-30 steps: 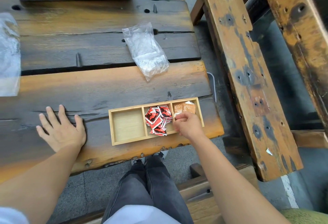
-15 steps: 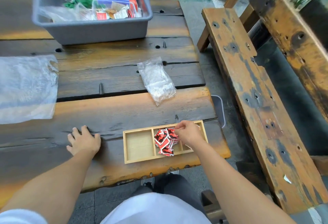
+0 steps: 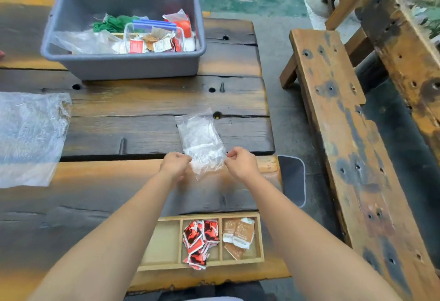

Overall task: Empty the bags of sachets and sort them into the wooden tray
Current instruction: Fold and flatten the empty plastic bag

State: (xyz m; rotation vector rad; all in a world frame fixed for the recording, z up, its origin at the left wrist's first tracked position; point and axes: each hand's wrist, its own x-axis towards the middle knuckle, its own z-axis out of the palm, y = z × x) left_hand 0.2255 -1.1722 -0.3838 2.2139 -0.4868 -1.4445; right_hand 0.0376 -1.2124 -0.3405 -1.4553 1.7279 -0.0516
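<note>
Clear and crumpled, the plastic bag [image 3: 201,138] lies on the dark wooden table [image 3: 119,131] with its near end between the two hands. The left hand [image 3: 175,164] has its fingers curled and pinches the bag's near left corner. The right hand [image 3: 240,163], curled the same way, pinches the near right edge. The rest of the bag stretches away from the fingertips toward the grey tub [image 3: 128,64], which holds more bags and packets. Nearer the person, between the forearms, the wooden tray [image 3: 166,267] sits by the table's edge, with red sachets [image 3: 200,236] in its middle compartment and brown sachets [image 3: 238,232] in its right one. A second clear bag [image 3: 28,138] lies flat at the far left, and a wooden bench [image 3: 345,133] stands to the right
</note>
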